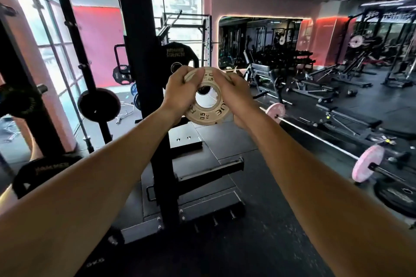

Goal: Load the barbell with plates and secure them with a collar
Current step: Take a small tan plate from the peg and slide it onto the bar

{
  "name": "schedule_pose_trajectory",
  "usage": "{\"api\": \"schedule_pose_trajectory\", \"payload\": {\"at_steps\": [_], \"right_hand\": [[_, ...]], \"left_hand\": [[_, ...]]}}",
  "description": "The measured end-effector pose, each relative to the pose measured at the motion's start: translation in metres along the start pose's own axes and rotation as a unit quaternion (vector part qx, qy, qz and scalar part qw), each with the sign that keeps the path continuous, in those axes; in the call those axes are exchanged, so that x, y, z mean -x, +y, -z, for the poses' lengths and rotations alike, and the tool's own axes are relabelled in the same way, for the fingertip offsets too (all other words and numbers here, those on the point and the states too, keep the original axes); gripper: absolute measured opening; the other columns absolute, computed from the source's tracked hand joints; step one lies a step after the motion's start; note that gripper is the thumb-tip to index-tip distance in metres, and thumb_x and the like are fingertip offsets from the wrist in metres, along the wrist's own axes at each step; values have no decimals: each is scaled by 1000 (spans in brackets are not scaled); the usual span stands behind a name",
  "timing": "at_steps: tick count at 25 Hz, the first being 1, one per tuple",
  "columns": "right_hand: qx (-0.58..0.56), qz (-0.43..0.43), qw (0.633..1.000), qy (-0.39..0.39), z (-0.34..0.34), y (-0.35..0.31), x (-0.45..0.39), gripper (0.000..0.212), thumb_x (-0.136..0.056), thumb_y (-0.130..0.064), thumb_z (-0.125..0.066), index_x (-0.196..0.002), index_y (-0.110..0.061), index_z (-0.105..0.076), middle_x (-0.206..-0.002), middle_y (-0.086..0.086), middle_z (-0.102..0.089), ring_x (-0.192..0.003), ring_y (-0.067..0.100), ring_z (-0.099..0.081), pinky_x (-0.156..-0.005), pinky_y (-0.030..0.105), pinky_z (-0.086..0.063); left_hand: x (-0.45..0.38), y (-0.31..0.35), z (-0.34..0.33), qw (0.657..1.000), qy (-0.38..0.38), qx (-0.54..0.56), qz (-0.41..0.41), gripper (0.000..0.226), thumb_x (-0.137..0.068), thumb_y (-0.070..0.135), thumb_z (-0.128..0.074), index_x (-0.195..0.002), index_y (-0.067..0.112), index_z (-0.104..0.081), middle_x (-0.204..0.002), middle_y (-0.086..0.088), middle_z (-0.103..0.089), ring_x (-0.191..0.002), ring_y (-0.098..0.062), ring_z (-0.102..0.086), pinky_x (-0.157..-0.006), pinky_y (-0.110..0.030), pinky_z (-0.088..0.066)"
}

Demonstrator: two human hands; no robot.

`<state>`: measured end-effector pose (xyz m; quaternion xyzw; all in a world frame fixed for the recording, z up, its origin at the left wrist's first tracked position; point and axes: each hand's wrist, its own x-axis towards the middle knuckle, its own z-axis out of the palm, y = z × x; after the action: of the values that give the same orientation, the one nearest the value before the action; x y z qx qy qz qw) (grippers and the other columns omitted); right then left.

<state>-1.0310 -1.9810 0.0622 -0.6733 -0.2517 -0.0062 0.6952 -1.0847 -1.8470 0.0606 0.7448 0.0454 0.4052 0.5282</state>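
I hold small cream plates (206, 117) marked 0.5 kg at arm's length in front of the black rack upright (144, 74). There look to be two, one fanned behind the other. My left hand (180, 92) grips their left edge and my right hand (236, 96) grips the right edge. Their centre holes line up and I see light through them. The barbell (315, 135) lies on the floor to the right, with a pink plate (275, 110) at its far end and another pink plate (368, 165) at its near end. No collar is visible.
The rack base (191, 209) with its plate pegs lies just ahead on the floor. Black plates (99, 104) hang on posts at the left, and a black plate (403, 195) lies on the floor at the right. Benches (315, 90) and machines fill the far right.
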Motion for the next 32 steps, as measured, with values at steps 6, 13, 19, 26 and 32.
{"api": "schedule_pose_trajectory", "payload": {"at_steps": [6,13,19,26,32], "right_hand": [[-21,-1,999,-26,0,16,-52,38,-98,-42,-65,-107,-5,-72,-107,19,-77,-88,28,-75,-74,41,-60],[-43,-4,998,-38,-14,44,-114,27,-95,-41,-70,-95,-14,-71,-89,4,-76,-69,7,-70,-61,23,-56],[-128,1,990,-52,-26,70,-145,21,-89,-31,-76,-85,-12,-67,-84,13,-72,-74,23,-68,-70,38,-58],[-143,38,985,-91,-31,72,-159,22,-73,-40,-65,-65,-21,-74,-64,4,-71,-58,15,-65,-51,24,-51],[-134,8,984,-121,-35,81,-178,30,-63,-53,-61,-63,-28,-76,-63,-1,-69,-59,13,-65,-57,26,-53]], "left_hand": [[-39,-20,-18,999,29,-19,-1,22,-97,36,-64,-93,15,-69,-77,7,-66,-65,-6,-60,-62,-25,-49],[-88,-61,-35,994,100,-31,-14,21,-90,41,-64,-91,21,-70,-93,-1,-72,-83,-14,-66,-82,-39,-55],[-100,-95,-48,986,164,3,-41,21,-84,47,-64,-83,27,-68,-85,3,-71,-80,-14,-67,-78,-44,-57],[-97,-97,-54,975,197,42,-93,19,-86,35,-67,-73,21,-62,-69,11,-63,-68,-10,-60,-66,-32,-51],[-104,-95,-53,978,200,20,-48,29,-84,38,-69,-57,35,-58,-61,15,-59,-65,-9,-56,-66,-31,-49]]}}
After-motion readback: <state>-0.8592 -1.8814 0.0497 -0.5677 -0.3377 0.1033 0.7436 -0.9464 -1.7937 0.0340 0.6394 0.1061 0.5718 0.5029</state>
